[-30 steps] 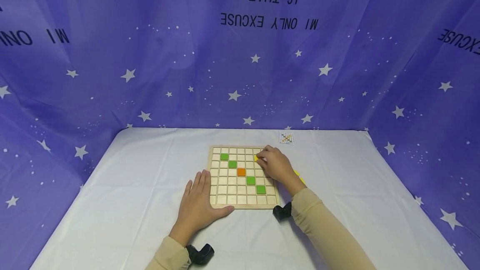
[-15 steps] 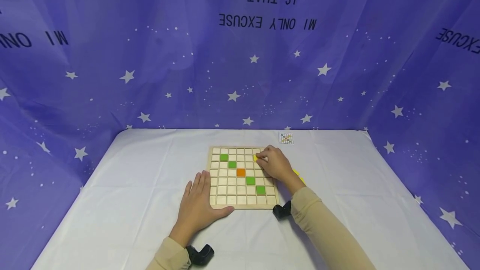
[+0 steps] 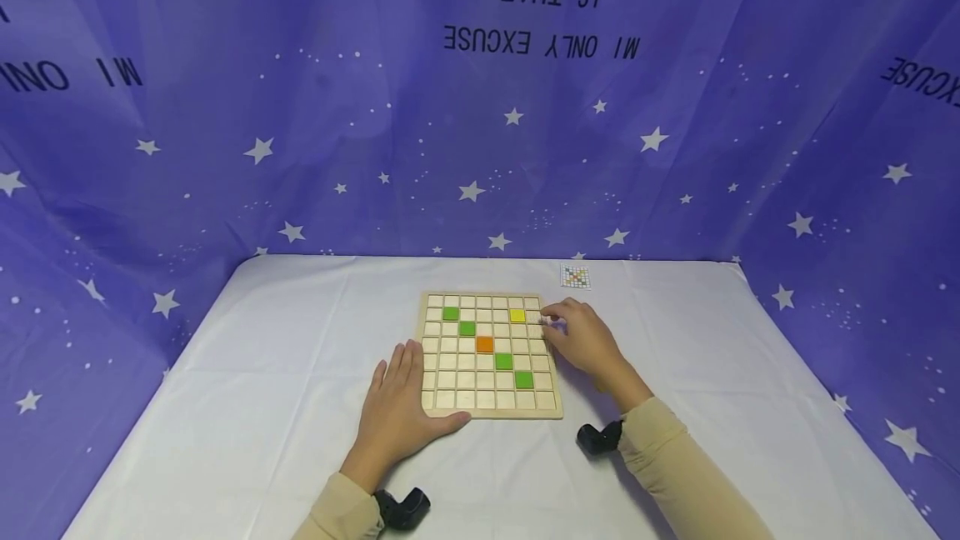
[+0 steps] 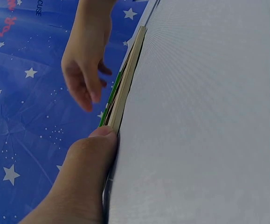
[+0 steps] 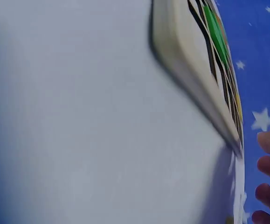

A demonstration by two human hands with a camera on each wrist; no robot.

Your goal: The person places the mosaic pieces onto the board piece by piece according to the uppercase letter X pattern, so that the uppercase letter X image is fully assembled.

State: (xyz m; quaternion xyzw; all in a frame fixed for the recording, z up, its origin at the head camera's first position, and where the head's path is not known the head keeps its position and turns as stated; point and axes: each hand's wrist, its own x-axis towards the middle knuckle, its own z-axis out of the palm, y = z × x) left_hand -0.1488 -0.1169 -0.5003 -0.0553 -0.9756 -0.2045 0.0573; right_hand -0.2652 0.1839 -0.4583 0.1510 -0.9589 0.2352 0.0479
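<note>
Wooden board [image 3: 491,408] (matt), cloth table [image 3: 262,357]

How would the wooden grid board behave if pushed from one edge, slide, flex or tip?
The wooden grid board looks flat, thick-rimmed and rigid, so it would probably slide whole rather than flex or tip. It lies on a white cloth that may bunch or drag. The left hand rests against its near corner, which likely steadies it.

– What does the person wear on the arms?
– Long beige sleeves [image 3: 675,465], close-fitting, reaching to both wrists.
– And at the wrists?
– A small black camera mount [image 3: 401,508] under each wrist. The hands are bare.
</note>
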